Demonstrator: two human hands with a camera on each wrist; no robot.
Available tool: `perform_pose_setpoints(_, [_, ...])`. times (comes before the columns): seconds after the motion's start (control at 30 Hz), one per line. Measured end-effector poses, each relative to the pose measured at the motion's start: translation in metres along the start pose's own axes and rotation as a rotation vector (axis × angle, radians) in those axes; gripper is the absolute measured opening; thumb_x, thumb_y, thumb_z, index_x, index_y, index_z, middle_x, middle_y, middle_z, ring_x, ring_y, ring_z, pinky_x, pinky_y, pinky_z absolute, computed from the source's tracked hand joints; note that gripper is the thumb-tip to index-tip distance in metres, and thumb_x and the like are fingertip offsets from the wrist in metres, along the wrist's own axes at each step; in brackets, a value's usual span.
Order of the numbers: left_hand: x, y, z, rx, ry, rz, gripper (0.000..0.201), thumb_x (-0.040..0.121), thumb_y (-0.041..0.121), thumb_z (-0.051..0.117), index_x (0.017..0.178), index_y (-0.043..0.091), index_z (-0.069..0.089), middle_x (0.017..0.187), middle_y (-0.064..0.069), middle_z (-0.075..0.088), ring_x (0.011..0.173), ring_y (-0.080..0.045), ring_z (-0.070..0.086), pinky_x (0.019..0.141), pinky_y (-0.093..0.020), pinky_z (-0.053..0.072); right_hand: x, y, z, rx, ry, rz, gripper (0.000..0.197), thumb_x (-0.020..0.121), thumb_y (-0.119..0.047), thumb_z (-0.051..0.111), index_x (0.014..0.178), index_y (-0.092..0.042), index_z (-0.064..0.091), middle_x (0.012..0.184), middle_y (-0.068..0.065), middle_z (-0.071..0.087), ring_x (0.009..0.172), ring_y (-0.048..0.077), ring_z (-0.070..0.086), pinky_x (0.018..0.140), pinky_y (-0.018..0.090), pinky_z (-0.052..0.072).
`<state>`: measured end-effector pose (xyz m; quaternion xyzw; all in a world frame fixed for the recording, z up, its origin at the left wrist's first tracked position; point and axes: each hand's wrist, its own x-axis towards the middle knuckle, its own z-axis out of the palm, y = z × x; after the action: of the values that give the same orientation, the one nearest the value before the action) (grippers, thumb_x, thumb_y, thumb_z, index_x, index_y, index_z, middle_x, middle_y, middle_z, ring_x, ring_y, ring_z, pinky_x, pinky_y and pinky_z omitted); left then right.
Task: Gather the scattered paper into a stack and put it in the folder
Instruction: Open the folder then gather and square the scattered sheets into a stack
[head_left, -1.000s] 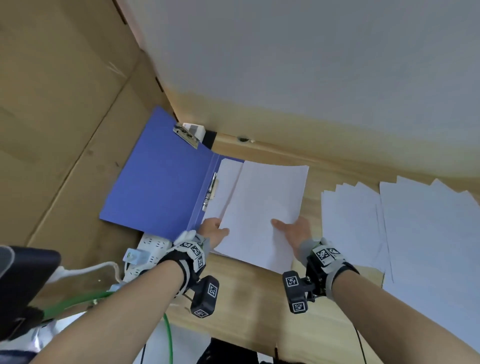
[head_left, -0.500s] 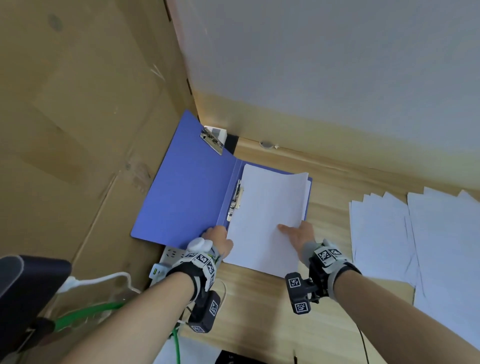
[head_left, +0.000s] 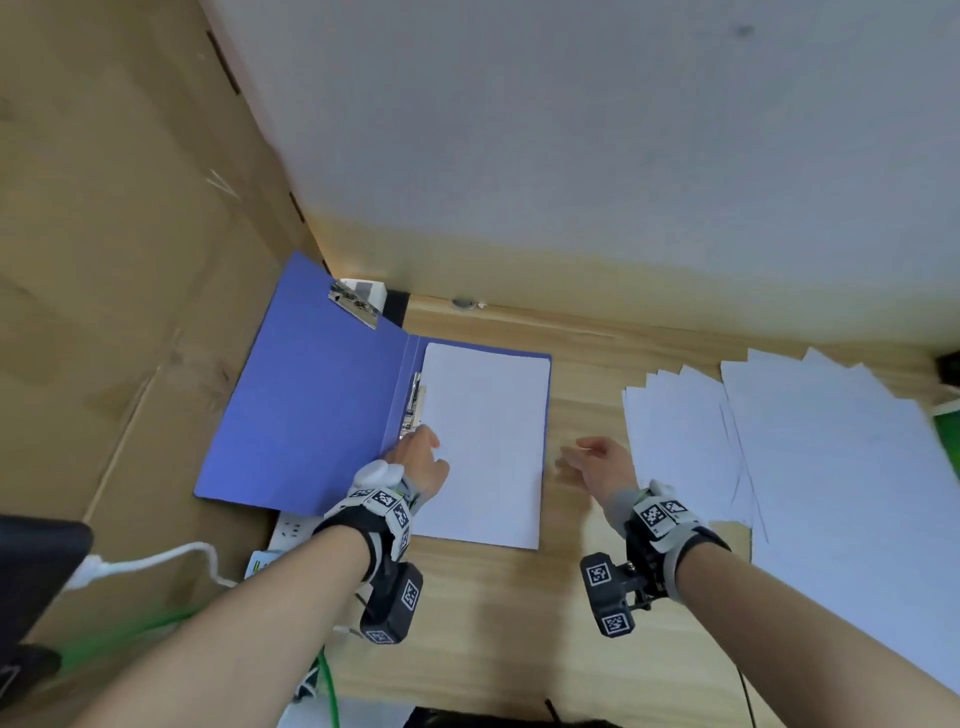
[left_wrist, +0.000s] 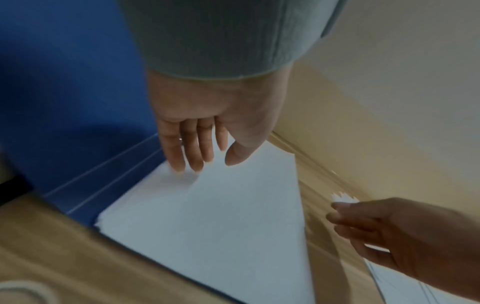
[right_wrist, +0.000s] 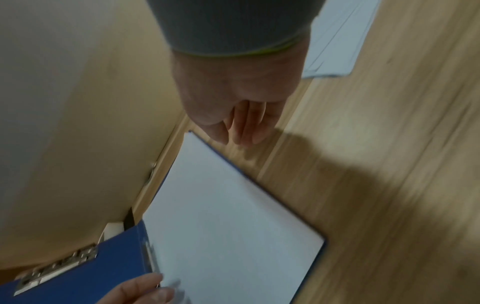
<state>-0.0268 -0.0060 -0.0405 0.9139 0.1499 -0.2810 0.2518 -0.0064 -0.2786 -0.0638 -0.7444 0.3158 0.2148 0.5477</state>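
The stack of paper (head_left: 485, 441) lies flat in the right half of the open blue folder (head_left: 311, 395) on the worktop (head_left: 493, 623). The left hand (head_left: 418, 460) rests straight fingers (left_wrist: 192, 156) on the paper near the clip; the right hand (head_left: 597, 462) hangs beside it, relaxed and empty. More loose sheets (head_left: 685, 441) lie further right. Paper is light, thin and slippery, so I think it is best to press it flat and take it by the edges.

The tabletop (head_left: 498, 613) is pale wood with a smooth, faintly sheened grain. The folder (head_left: 306, 405) looks like matt blue card or plastic, with shiny metal clips (head_left: 354, 304). The paper (head_left: 485, 441) is plain matt white, as are the loose sheets (head_left: 831, 452).
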Motion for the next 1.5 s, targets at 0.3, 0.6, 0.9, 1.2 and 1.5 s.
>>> perform_pose_setpoints(0.3, [-0.009, 0.145, 0.052, -0.060, -0.084, 0.167, 0.026, 0.087, 0.018, 0.046, 0.110, 0.019, 0.058, 0.107, -0.004, 0.064, 0.091, -0.026, 0.063, 0.077, -0.033, 0.051, 0.001, 0.043, -0.166, 0.032, 0.140, 0.018, 0.022, 0.088, -0.002, 0.059, 0.109, -0.007, 0.064, 0.091, 0.012, 0.066, 0.069, 0.022, 0.062, 0.062, 0.032, 0.049])
perform_pose_setpoints(0.6, [-0.030, 0.287, 0.144, -0.205, -0.191, 0.172, 0.018, 0.085, 0.011, 0.046, 0.093, 0.021, 0.060, 0.091, -0.006, 0.067, 0.080, -0.028, 0.065, 0.072, -0.041, 0.055, 0.050, 0.077, -0.331, 0.035, 0.215, -0.004, 0.025, 0.088, -0.007, 0.062, 0.112, -0.009, 0.065, 0.096, 0.010, 0.067, 0.073, 0.020, 0.064, 0.064, 0.032, 0.052])
perform_pose_setpoints(0.9, [-0.042, 0.367, 0.230, -0.384, -0.239, -0.113, 0.040, 0.085, 0.010, 0.058, 0.125, 0.014, 0.057, 0.118, -0.007, 0.064, 0.107, -0.026, 0.063, 0.090, -0.030, 0.051, 0.113, 0.086, -0.415, -0.409, 0.395, -0.041, 0.050, 0.077, -0.019, 0.073, 0.122, -0.003, 0.060, 0.125, 0.020, 0.056, 0.108, 0.040, 0.060, 0.086, 0.041, 0.047])
perform_pose_setpoints(1.2, [-0.048, 0.376, 0.254, -0.396, -0.216, -0.120, 0.020, 0.084, 0.015, 0.061, 0.102, 0.007, 0.060, 0.099, -0.006, 0.063, 0.084, -0.019, 0.060, 0.067, -0.026, 0.047, 0.113, 0.092, -0.390, -0.364, 0.117, -0.050, 0.026, 0.081, -0.030, 0.071, 0.068, -0.016, 0.054, 0.067, -0.003, 0.058, 0.067, 0.022, 0.058, 0.056, 0.029, 0.044])
perform_pose_setpoints(1.5, [-0.046, 0.365, 0.256, -0.403, -0.208, -0.183, 0.042, 0.078, 0.016, 0.071, 0.118, 0.017, 0.059, 0.113, -0.003, 0.062, 0.106, -0.022, 0.061, 0.094, -0.033, 0.050, 0.087, 0.107, -0.418, -0.094, 0.221, -0.082, 0.013, 0.090, -0.020, 0.066, 0.088, -0.008, 0.062, 0.076, -0.002, 0.060, 0.072, 0.020, 0.055, 0.054, 0.024, 0.037])
